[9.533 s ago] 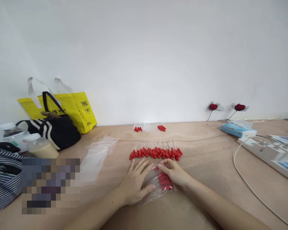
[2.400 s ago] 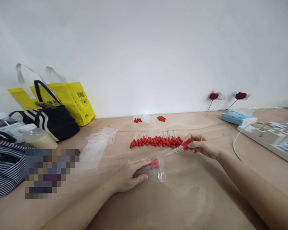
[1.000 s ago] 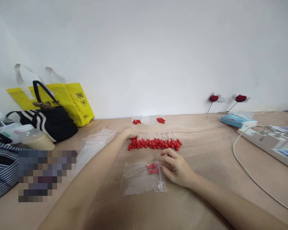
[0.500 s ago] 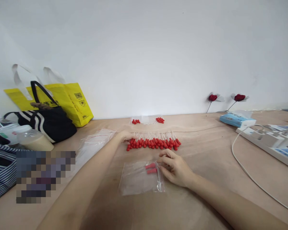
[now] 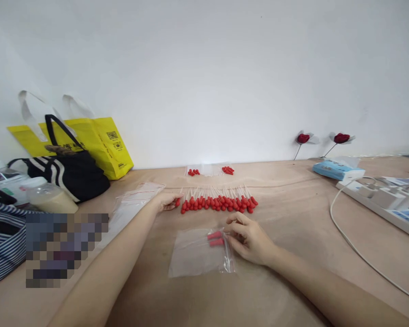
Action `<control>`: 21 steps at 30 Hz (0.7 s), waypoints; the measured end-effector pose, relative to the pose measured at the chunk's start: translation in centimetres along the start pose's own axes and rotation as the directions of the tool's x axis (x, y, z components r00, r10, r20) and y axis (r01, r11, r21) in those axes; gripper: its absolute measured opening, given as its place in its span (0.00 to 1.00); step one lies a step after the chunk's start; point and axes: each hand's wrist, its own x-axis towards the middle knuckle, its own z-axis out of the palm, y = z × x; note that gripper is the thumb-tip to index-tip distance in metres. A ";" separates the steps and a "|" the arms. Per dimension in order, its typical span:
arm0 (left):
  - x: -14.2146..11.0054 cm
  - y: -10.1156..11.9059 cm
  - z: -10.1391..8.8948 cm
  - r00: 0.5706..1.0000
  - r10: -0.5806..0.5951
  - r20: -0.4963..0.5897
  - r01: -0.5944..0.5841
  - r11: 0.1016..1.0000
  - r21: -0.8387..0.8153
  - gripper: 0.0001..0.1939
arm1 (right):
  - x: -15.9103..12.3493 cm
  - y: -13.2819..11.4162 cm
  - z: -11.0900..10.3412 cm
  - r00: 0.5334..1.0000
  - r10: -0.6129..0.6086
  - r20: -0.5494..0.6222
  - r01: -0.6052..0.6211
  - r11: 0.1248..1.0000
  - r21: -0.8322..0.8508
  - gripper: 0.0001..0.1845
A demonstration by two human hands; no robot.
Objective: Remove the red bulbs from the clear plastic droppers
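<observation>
My left hand (image 5: 167, 202) is at the left end of a row of red-tipped pale sticks (image 5: 218, 203). Its fingers are closed on one red-tipped stick (image 5: 177, 202), whose red end shows at the fingertips. Nearer to me lies a clear zip bag (image 5: 192, 254) with two red-tipped pieces (image 5: 216, 239) inside, blurred by the plastic. My right hand (image 5: 247, 238) rests at the bag's right edge, thumb and fingers pinched on it.
A filled clear bag (image 5: 210, 170) with red ends at both sides lies by the wall. Flat clear bags (image 5: 132, 202) are at left, beside a black bag (image 5: 78, 177), yellow bag (image 5: 114, 150) and jar (image 5: 51, 197). Tissues (image 5: 337, 170), a cable (image 5: 347, 240) and a power strip (image 5: 388, 202) stand right.
My left hand has drawn back a little to the left from the row, with a red-tipped stick in its fingers. My right hand stays at the bag's edge.
</observation>
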 end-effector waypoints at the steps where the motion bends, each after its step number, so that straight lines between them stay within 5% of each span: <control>1: -0.2 -0.2 0.1 1.000 -0.003 0.003 0.003 1.000 0.003 0.18 | 0.0 -0.1 0.0 1.000 0.004 0.000 -0.004 1.000 0.010 0.08; 15: -0.6 -1.1 0.1 0.973 0.188 -0.130 -0.151 0.956 0.250 0.19 | 0.1 -0.4 0.0 0.999 -0.035 0.008 0.034 0.998 0.051 0.09; 21: -0.1 0.2 1.8 0.963 0.241 -0.117 -0.190 0.921 0.339 0.20 | 0.1 -0.4 0.1 0.999 -0.039 0.006 0.038 0.999 0.021 0.09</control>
